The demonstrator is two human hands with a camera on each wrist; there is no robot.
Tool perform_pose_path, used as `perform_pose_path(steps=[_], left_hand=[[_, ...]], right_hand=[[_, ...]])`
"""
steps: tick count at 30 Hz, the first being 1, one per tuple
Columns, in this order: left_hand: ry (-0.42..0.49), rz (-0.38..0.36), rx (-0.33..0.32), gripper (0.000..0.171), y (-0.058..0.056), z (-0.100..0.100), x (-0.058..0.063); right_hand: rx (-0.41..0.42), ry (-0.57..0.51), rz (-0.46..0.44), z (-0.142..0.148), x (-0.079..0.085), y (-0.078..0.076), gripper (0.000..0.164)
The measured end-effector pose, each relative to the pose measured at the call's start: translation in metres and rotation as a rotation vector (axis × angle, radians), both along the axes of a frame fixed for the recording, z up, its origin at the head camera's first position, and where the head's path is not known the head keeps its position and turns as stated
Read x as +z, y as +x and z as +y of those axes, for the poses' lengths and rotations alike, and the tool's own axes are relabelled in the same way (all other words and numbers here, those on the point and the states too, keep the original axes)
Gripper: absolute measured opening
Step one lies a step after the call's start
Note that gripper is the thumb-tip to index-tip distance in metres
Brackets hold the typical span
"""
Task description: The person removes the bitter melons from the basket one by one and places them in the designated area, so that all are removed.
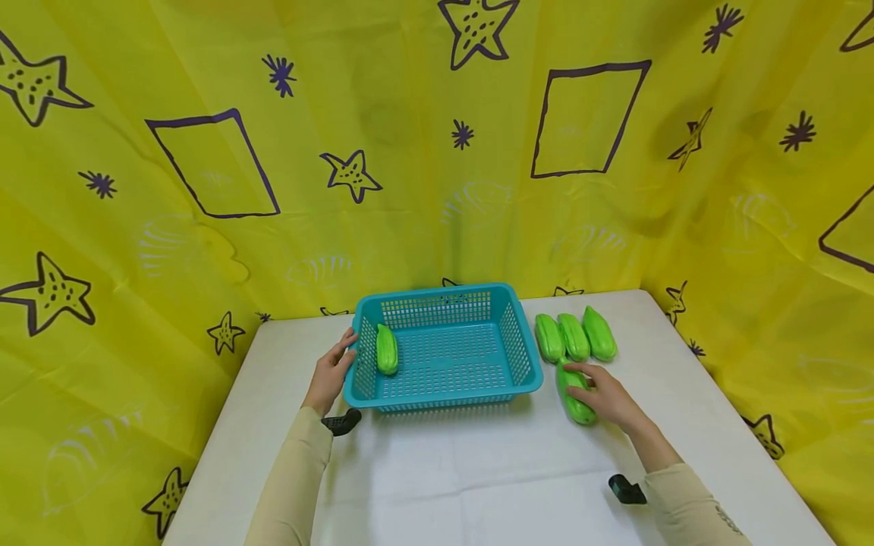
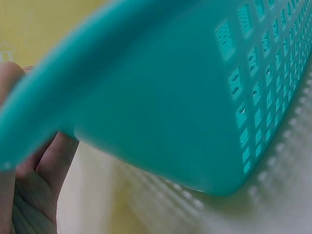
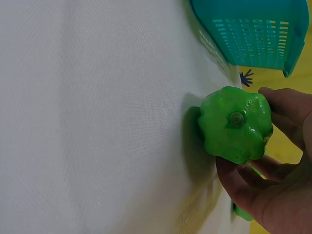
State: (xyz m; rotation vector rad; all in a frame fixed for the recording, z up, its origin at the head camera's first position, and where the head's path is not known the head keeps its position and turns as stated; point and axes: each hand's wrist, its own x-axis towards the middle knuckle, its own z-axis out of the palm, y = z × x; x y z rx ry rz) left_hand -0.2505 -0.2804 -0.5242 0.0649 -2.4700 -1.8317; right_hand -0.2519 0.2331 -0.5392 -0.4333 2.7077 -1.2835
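Note:
My right hand (image 1: 604, 394) grips a shiny green ribbed gourd (image 1: 572, 394), right of the basket. In the right wrist view, its lobed end with a small round stub faces the camera, close over the white cloth, thumb and fingers on opposite sides of the gourd (image 3: 234, 126). At its far end stand several more green gourds (image 1: 573, 337) side by side. My left hand (image 1: 331, 371) holds the left rim of a turquoise plastic basket (image 1: 437, 400); in the left wrist view the rim partly hides its fingers (image 2: 58, 158). Inside the basket, near its left wall, lies one green gourd (image 1: 387, 350).
A white cloth (image 1: 437, 470) covers the table. Behind and on both sides hangs a yellow curtain (image 1: 410, 227) with purple stars and frames. A black piece (image 1: 341, 422) sits at the left wrist, and another black piece (image 1: 626, 490) at the right.

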Motion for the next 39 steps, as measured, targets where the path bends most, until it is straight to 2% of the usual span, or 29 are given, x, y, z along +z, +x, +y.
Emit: perform_pose_path(steps=[13, 17, 22, 25, 27, 34, 39], left_hand=[[0.005, 0.012, -0.010, 0.046, -0.002, -0.001, -0.002], [0.006, -0.005, 0.000, 0.046, -0.002, -0.002, -0.001], [0.026, -0.043, -0.001, 0.045, 0.002, 0.001, 0.008], [0.044, -0.047, -0.015, 0.045, 0.007, 0.005, 0.018], [0.055, -0.046, -0.019, 0.045, 0.008, 0.006, 0.020], [0.027, -0.032, 0.001, 0.045, 0.000, 0.000, 0.002], [0.020, -0.004, 0.000, 0.045, -0.002, -0.001, -0.002]], right_hand=[[-0.024, -0.024, -0.036, -0.002, 0.002, 0.004, 0.046], [-0.036, -0.012, -0.040, -0.001, 0.003, 0.004, 0.047], [-0.024, -0.017, -0.072, 0.001, 0.001, 0.003, 0.048], [-0.022, -0.034, -0.091, 0.001, 0.000, 0.003, 0.049], [-0.023, -0.038, -0.096, 0.000, 0.000, 0.003, 0.049], [-0.015, -0.038, -0.105, 0.001, 0.000, 0.002, 0.050], [-0.033, -0.025, -0.110, 0.004, 0.005, 0.003, 0.053]])
